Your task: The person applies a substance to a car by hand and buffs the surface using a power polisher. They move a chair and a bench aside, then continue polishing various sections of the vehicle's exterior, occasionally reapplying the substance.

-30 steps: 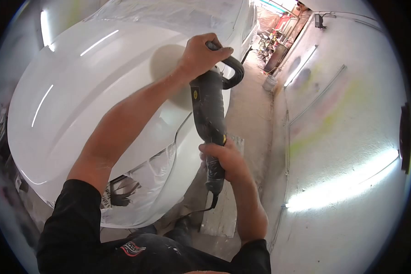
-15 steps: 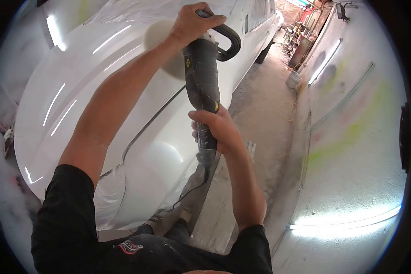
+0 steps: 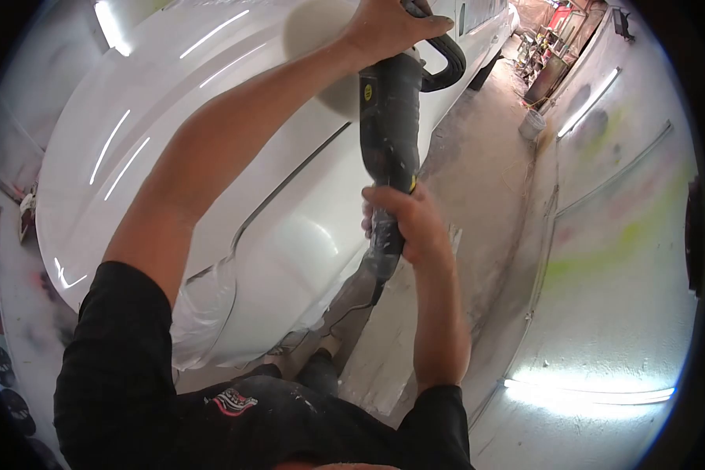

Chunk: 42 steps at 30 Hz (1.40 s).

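A black polisher (image 3: pixel 392 117) with a yellow sticker lies against the glossy white car body (image 3: pixel 290 227). Its round cream pad (image 3: pixel 341 98) shows partly behind my left forearm, near the panel surface. My left hand (image 3: pixel 388 31) is closed around the front loop handle (image 3: pixel 453 69), with the thumb stretched along it; the top of the handle is partly cut off by the frame. Lower down, my right hand (image 3: pixel 415 223) wraps the rear grip. From the polisher's tail a dark cord (image 3: pixel 345 316) hangs toward the floor.
Clear plastic sheeting (image 3: pixel 204 317) covers part of the car's front. A pale plank (image 3: pixel 380 352) stands below my right arm. A bucket (image 3: pixel 532 124) sits by the right wall, which carries tube lights (image 3: pixel 595 394). Assorted equipment (image 3: pixel 544 63) crowds the far end.
The whole view has shifted, so car and walls sit farther right. Polisher and both hands appear farther right and slightly higher, with both grips unchanged.
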Each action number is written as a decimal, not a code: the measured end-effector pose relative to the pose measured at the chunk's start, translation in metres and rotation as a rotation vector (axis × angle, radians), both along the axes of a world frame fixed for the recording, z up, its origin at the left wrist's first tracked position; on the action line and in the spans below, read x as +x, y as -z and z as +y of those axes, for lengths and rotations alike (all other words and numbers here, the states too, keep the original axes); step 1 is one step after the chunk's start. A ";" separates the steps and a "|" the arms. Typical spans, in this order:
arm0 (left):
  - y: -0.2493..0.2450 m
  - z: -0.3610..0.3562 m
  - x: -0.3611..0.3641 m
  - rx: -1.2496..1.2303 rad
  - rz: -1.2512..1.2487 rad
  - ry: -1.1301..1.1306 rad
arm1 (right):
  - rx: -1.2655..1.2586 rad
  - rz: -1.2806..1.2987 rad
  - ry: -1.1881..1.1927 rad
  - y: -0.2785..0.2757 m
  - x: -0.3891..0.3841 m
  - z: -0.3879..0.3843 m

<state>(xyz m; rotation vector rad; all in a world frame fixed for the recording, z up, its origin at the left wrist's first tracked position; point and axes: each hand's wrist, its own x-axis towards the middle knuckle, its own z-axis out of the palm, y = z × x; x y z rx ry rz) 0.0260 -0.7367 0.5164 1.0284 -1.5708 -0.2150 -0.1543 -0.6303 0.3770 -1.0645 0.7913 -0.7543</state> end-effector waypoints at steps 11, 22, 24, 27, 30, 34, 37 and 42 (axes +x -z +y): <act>0.056 0.238 0.083 -0.260 -0.131 -0.190 | -0.357 0.090 -0.094 0.052 0.049 0.194; 0.069 0.354 0.113 -0.347 -0.463 -0.304 | -0.143 0.091 -0.132 0.074 0.060 0.328; 0.066 0.354 0.094 -0.467 -0.462 -0.126 | -0.146 0.071 -0.119 0.078 0.055 0.343; 0.062 0.367 0.060 -0.329 -0.205 0.179 | -0.121 0.072 -0.090 0.078 0.035 0.359; 0.074 0.402 0.046 -0.007 -0.146 0.016 | -0.219 0.118 0.006 0.097 0.015 0.378; 0.103 0.421 -0.025 -0.175 -0.359 0.297 | -0.169 0.178 0.107 0.121 -0.029 0.407; 0.122 0.436 -0.095 -0.203 -0.383 0.424 | -0.046 0.283 0.072 0.129 -0.079 0.430; 0.164 0.449 -0.194 -0.196 -0.468 0.352 | 0.010 0.167 0.139 0.206 -0.149 0.473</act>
